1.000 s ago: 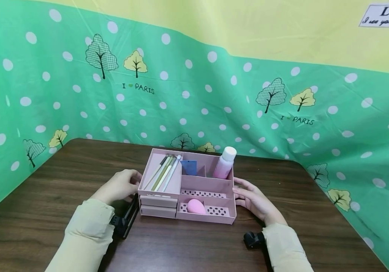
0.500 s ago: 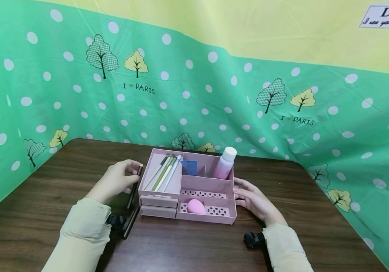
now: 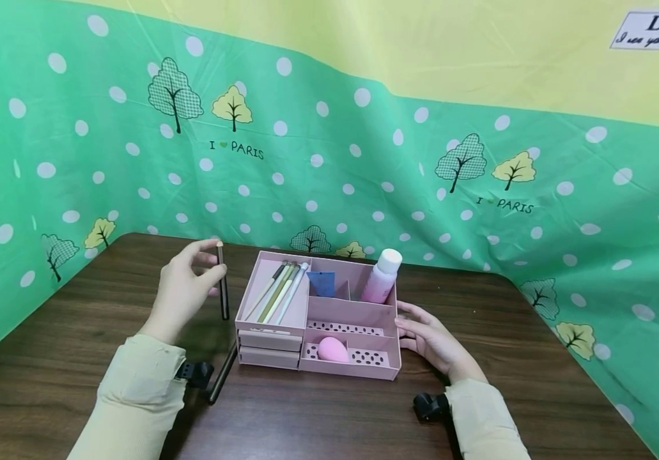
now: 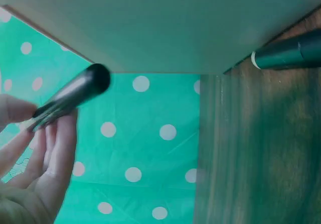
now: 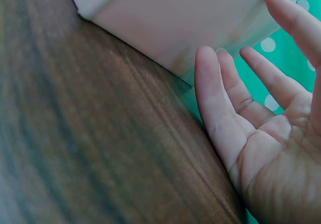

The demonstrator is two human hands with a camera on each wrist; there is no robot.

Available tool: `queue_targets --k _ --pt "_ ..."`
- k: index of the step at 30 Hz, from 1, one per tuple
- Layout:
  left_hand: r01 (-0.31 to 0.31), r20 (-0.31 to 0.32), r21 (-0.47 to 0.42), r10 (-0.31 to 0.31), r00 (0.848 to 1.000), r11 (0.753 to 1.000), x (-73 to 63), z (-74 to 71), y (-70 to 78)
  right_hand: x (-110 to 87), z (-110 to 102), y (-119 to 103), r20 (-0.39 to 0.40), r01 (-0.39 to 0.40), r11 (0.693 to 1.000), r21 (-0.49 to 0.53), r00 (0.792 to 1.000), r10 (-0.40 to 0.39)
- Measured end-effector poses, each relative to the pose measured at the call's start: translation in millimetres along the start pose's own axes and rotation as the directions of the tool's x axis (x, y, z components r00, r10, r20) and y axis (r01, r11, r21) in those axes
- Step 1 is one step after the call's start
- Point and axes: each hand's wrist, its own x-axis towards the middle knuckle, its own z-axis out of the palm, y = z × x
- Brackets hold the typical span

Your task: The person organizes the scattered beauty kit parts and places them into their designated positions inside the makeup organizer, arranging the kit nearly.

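My left hand (image 3: 179,291) pinches a slim, dark, pen-like stick (image 3: 224,300) between thumb and fingers, left of the pink desk organizer (image 3: 346,369). The stick stands nearly upright in the head view; its rounded dark end (image 4: 93,81) points away from the fingers in the left wrist view. A second dark stick (image 3: 223,377) lies by the organizer's front left corner and shows a pale ring in the left wrist view. Along the organizer's right side wall, my right hand (image 3: 438,342) rests with extended fingers (image 5: 288,18), fingertips right at the wall.
Several slim pencils or brushes (image 3: 277,294) lie in the organizer's left compartment. Other compartments hold a blue card (image 3: 321,283), a pink bottle with a white cap (image 3: 381,278) and a pink egg-shaped sponge (image 3: 332,349). A polka-dot curtain (image 3: 317,179) hangs behind the brown table (image 3: 317,421).
My left hand has moved away from the organizer's left side, back and leftward, lifting one dark stick and turning it upright. The right hand and organizer have stayed in place.
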Motion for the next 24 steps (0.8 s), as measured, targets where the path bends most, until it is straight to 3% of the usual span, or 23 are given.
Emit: queue_targets --k 5,15,19,24 --pt "-0.017 -0.125 -0.065 0.009 0.992 0.998 -0.9 0.2 5.7 -0.2 0.3 -0.1 -0.001 -0.003 1.0 -0.001 1.0 0.003" --pt "-0.076 -0.221 -0.174 0.037 0.975 0.982 -0.2 0.1 17.1 -0.4 0.9 -1.6 0.004 0.002 1.0 -0.003 1.0 -0.002" --pt "-0.103 -0.236 -0.222 0.049 0.97 0.97 -0.8 1.5 23.1 -0.7 0.6 -1.5 0.006 0.002 1.0 -0.002 1.0 -0.002" --pt "-0.115 -0.196 -0.236 0.069 0.978 0.965 -1.9 4.3 27.4 -0.5 0.5 -0.8 0.003 -0.002 1.0 -0.007 1.0 0.002"
